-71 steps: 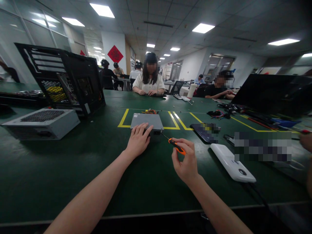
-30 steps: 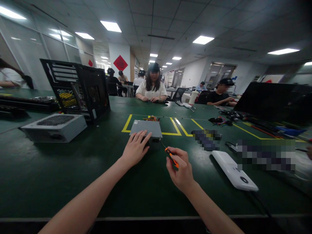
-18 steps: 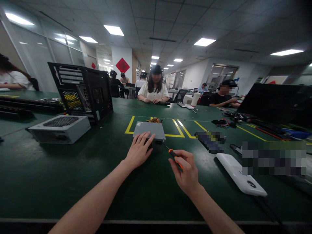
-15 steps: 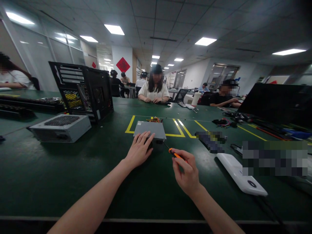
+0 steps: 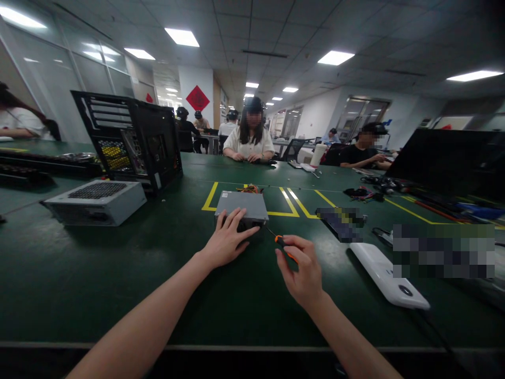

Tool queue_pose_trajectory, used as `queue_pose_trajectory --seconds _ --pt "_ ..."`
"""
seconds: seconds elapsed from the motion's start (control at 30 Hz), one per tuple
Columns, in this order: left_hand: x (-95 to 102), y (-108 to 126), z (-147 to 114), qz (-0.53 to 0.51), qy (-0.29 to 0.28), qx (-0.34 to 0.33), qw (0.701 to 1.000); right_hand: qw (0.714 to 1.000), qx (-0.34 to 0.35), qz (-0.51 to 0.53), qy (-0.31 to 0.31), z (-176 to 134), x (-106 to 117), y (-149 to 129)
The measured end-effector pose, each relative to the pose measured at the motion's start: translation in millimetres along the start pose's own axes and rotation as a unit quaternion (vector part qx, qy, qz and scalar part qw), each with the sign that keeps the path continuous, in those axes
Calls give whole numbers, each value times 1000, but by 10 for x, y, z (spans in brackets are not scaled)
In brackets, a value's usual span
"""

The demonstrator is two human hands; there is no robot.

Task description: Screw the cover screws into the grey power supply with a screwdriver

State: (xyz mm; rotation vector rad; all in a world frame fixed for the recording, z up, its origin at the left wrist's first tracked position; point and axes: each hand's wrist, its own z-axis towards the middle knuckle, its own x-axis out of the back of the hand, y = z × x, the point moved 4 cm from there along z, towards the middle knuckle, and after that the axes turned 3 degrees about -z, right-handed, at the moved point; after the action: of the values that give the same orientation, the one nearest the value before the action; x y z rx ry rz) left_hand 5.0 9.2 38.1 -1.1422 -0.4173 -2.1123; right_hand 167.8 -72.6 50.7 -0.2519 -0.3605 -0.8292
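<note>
A small grey computer power supply (image 5: 252, 204) lies on the green tabletop in front of me, with coloured cables bunched behind it. Spread across its top and near face are the fingers of my left hand (image 5: 221, 243), the thumb lower down at the front. My right hand (image 5: 303, 271) pinches an orange and black screwdriver (image 5: 280, 240) by its handle. The thin shaft points left and away, its tip close to the right front corner of the power supply. Whether the tip touches the corner I cannot tell.
A larger power supply (image 5: 98, 202) and an open black computer case (image 5: 130, 139) stand left. To the right lie a white device (image 5: 386, 276), a blurred-out dark item (image 5: 341, 223), cables and a dark monitor (image 5: 453, 173). Across the table sits a person (image 5: 249, 138).
My left thumb and index finger have spread wider over the power supply's front. The right hand keeps the screwdriver at the corner, with its fingers slightly shifted on the handle.
</note>
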Motion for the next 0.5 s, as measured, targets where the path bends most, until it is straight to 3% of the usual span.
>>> queue_pose_trajectory --seconds 0.5 --pt "-70 57 30 38 6 12 999 1000 -1 5 23 8 27 -23"
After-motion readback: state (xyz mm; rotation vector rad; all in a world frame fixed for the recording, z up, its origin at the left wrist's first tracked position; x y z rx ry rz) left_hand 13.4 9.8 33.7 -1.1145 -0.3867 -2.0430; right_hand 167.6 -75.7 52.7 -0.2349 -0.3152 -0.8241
